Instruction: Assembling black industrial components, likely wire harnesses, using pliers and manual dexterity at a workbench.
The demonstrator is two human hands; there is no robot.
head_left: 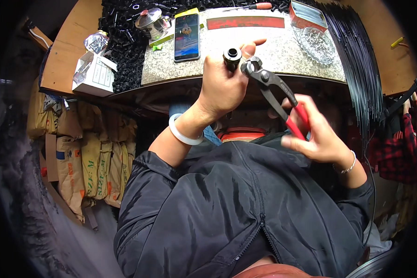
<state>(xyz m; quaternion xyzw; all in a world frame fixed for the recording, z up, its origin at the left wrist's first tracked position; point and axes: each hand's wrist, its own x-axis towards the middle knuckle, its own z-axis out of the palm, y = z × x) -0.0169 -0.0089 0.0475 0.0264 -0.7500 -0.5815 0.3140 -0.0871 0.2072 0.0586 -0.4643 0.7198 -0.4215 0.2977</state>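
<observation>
My left hand (225, 85) is closed around a black tube-shaped part (232, 54), its round hollow end facing up out of the fist. In my right hand (317, 134) is a pair of end-cutting pincers (265, 76) with a dark metal head and red handles. The handles are spread and the jaws stand apart, close beside the tube part; I cannot tell whether they touch it. Both hands are raised in front of the table's near edge. A white bangle circles the left wrist, a thin bracelet the right.
On the speckled board (167, 69) lie a smartphone (186, 37), a red strip (245, 22) and a glass dish (317, 45). Black parts (120, 65) heap at the left and back. Thin black rods (356, 60) hang over the right edge. A white box (95, 76) stands left.
</observation>
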